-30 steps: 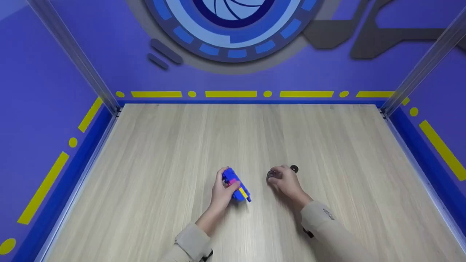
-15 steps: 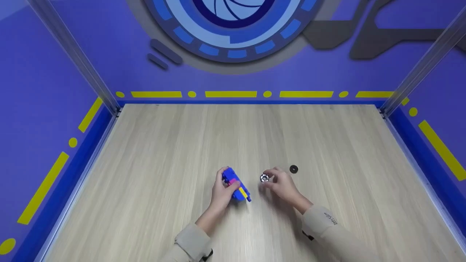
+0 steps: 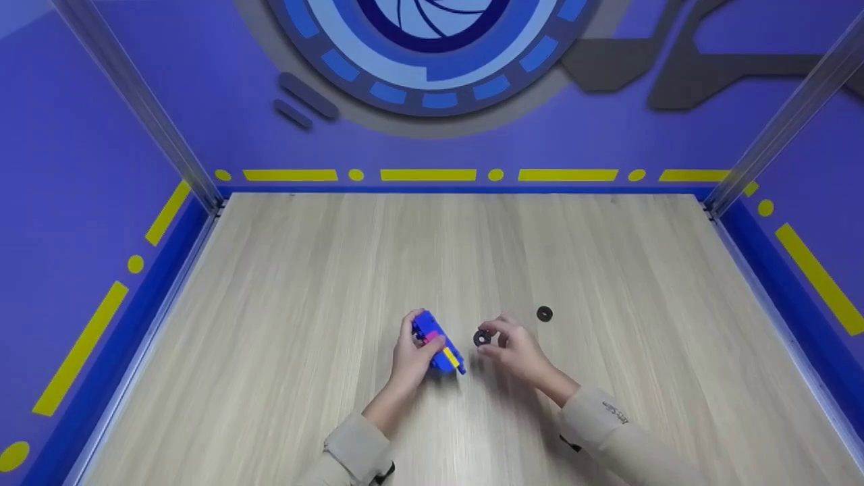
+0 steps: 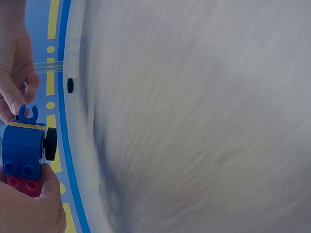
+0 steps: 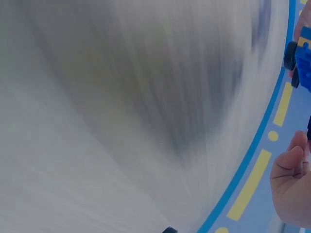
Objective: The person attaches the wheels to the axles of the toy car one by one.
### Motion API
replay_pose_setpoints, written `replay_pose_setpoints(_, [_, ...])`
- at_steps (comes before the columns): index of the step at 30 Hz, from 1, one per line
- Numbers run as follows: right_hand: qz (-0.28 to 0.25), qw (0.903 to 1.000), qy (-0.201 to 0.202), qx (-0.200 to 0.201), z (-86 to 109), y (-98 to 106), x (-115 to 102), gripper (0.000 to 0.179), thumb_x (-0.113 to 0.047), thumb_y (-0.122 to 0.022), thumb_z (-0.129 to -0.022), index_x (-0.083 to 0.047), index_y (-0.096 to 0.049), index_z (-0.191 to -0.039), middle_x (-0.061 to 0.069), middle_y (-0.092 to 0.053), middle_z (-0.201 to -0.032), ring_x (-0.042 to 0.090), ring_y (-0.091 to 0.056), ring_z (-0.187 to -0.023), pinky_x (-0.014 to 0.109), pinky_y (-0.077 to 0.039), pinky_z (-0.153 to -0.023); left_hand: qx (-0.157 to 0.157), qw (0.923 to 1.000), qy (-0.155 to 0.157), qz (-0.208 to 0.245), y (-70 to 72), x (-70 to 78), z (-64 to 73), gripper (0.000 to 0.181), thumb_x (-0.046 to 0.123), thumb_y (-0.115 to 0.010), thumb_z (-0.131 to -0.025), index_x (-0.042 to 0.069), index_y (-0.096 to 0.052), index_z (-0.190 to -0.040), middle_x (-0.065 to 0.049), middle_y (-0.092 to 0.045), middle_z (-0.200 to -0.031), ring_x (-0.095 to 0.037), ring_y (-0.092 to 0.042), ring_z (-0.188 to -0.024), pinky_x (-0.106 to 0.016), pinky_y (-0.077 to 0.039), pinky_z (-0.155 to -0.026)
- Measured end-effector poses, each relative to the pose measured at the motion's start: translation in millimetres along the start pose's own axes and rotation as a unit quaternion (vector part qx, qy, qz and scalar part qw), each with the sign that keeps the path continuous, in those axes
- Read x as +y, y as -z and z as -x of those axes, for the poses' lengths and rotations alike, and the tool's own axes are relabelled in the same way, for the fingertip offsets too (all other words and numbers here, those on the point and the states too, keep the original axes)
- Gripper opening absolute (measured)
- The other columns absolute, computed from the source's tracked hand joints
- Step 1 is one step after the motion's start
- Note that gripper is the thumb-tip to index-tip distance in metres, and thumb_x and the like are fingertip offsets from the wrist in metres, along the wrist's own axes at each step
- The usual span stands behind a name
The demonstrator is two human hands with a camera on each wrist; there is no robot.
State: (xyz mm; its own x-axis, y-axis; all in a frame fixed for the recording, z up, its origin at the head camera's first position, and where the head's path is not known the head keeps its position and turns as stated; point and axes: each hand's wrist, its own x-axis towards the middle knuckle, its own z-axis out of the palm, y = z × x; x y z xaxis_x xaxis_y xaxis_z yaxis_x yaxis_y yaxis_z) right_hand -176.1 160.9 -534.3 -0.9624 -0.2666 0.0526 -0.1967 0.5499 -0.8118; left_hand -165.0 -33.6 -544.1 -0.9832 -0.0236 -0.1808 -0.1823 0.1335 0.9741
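Note:
My left hand (image 3: 410, 356) grips a toy vehicle (image 3: 427, 329) of blue, pink and yellow building blocks, held tilted above the table. A blue clip and a black wheel (image 4: 50, 144) on the toy show in the left wrist view. To the right of it, my right hand (image 3: 521, 349) pinches a small black toy wheel (image 3: 481, 338) with a pale centre between thumb and fingers. A short gap separates this wheel from the toy. In the right wrist view the right hand (image 5: 291, 182) is partly cut off, and only a dark edge of its wheel shows.
Beyond my right hand a loose black wheel (image 3: 545, 314) lies on the wooden table (image 3: 324, 270). Blue panels with yellow marks (image 3: 428, 175) and metal posts (image 3: 145, 94) bound the table at the back and sides.
My right hand has lifted the wheel and brought it left, closer to the toy, turning it so its dark side faces up. The left hand and the loose wheel stay in place.

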Motion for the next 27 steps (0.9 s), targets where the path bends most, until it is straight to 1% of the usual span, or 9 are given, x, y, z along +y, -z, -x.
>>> replay_pose_setpoints(3, [0.0, 0.9999, 0.015, -0.003, 3.3, -1.0, -3.9, 0.03, -0.012, -0.068, -0.074, -0.003, -0.061, -0.103, 0.001, -0.054, -0.091, 0.011, -0.046, -0.07, 0.019, -0.04, -0.059, -0.004, 1.0, 0.005, 0.003, 1.1, 3.9, 2.2, 0.06, 0.018, -0.057, -0.084, 0.017, -0.027, -0.135, -0.021, -0.036, -0.134, -0.033, -0.044, -0.113, -0.045, -0.042, -0.089])
replay_pose_setpoints(6, [0.0, 0.9996, 0.027, -0.006, 6.5, -2.0, -8.3, 0.031, -0.011, -0.068, -0.075, -0.003, -0.061, -0.104, 0.001, -0.054, -0.092, 0.01, -0.047, -0.07, 0.019, -0.041, -0.06, -0.006, 0.9999, 0.01, 0.009, 2.5, 16.6, 9.5, 0.059, 0.016, -0.056, -0.084, 0.015, -0.026, -0.135, -0.023, -0.035, -0.133, -0.035, -0.044, -0.113, -0.046, -0.042, -0.089])
replay_pose_setpoints(9, [-0.003, 0.9988, 0.049, -0.002, 8.7, -3.6, -10.9, 0.03, -0.008, -0.068, -0.074, -0.002, -0.062, -0.102, 0.001, -0.054, -0.09, 0.008, -0.047, -0.067, 0.019, -0.042, -0.059, -0.003, 0.9999, 0.015, 0.006, 3.2, 31.4, 17.6, 0.058, 0.013, -0.055, -0.084, 0.013, -0.027, -0.134, -0.024, -0.036, -0.131, -0.036, -0.044, -0.112, -0.046, -0.042, -0.088])
replay_pose_setpoints(11, [-0.008, 0.9978, 0.065, 0.002, 10.1, -4.9, -12.3, 0.03, -0.007, -0.069, -0.073, -0.002, -0.062, -0.101, 0.002, -0.055, -0.089, 0.006, -0.047, -0.065, 0.019, -0.043, -0.058, -0.001, 0.9999, 0.017, 0.002, 3.0, 35.4, 20.2, 0.058, 0.013, -0.055, -0.084, 0.014, -0.027, -0.134, -0.024, -0.037, -0.131, -0.035, -0.044, -0.111, -0.045, -0.042, -0.088])
replay_pose_setpoints(14, [-0.011, 0.9965, 0.083, 0.003, 12.2, -6.5, -14.3, 0.029, -0.005, -0.069, -0.072, -0.002, -0.062, -0.1, 0.003, -0.055, -0.089, 0.005, -0.047, -0.065, 0.019, -0.043, -0.058, -0.001, 0.9998, 0.019, -0.001, 2.9, 37.9, 21.4, 0.057, 0.013, -0.054, -0.084, 0.013, -0.027, -0.134, -0.024, -0.036, -0.132, -0.035, -0.045, -0.111, -0.045, -0.042, -0.088])
replay_pose_setpoints(17, [-0.011, 0.9958, 0.091, 0.001, 13.9, -7.6, -16.3, 0.029, -0.005, -0.068, -0.072, -0.004, -0.062, -0.101, 0.003, -0.055, -0.09, 0.005, -0.048, -0.067, 0.019, -0.044, -0.059, -0.003, 0.9999, 0.015, -0.004, 2.6, 38.1, 21.7, 0.057, 0.013, -0.054, -0.084, 0.012, -0.027, -0.134, -0.025, -0.036, -0.132, -0.034, -0.046, -0.11, -0.045, -0.042, -0.087])
replay_pose_setpoints(22, [-0.007, 0.9944, 0.105, 0.001, 15.4, -9.5, -18.0, 0.029, -0.003, -0.068, -0.072, -0.005, -0.061, -0.101, 0.003, -0.055, -0.091, 0.008, -0.049, -0.068, 0.019, -0.044, -0.06, -0.007, 0.9999, 0.014, -0.006, 2.2, 38.0, 21.4, 0.056, 0.013, -0.054, -0.084, 0.013, -0.027, -0.134, -0.024, -0.036, -0.131, -0.033, -0.047, -0.107, -0.043, -0.043, -0.085])
replay_pose_setpoints(27, [-0.004, 0.9914, 0.13, 0.007, 17.2, -12.4, -18.3, 0.028, -0.002, -0.068, -0.073, -0.004, -0.06, -0.1, 0.004, -0.056, -0.092, 0.014, -0.052, -0.069, 0.021, -0.046, -0.06, -0.012, 0.9999, 0.012, -0.005, 1.7, 38.8, 22.1, 0.056, 0.013, -0.053, -0.085, 0.013, -0.027, -0.134, -0.024, -0.038, -0.129, -0.031, -0.049, -0.103, -0.04, -0.045, -0.081])
